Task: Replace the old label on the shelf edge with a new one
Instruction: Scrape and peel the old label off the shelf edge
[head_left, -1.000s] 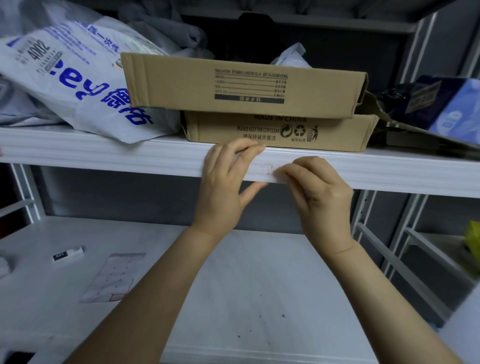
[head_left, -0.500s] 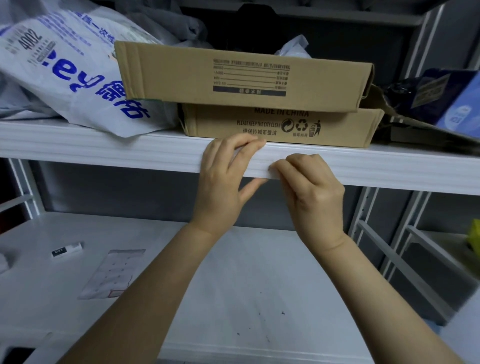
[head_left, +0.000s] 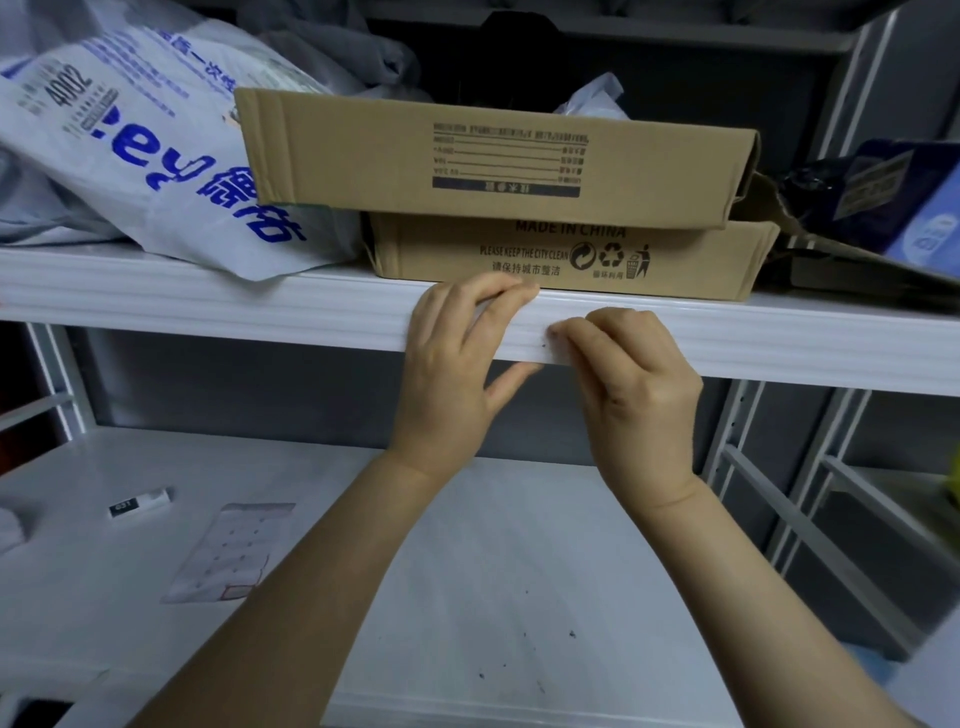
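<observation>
The white shelf edge runs across the middle of the view. My left hand rests on it, fingers laid up over its front face and thumb stretched under its lower lip. Right beside it, my right hand has its fingers curled, with the fingertips picking at a spot on the edge face. The old label under those fingertips is almost wholly hidden. On the lower shelf at the left lie a small printed label and a pale label sheet.
Two stacked cardboard boxes sit on the shelf just behind my hands. A white plastic bag with blue print lies at their left and dark packages at the right. Grey uprights stand at the right.
Both hands stay at the same spot on the shelf edge. My right fingertips have shifted slightly along the edge face, and the view has moved a little.
</observation>
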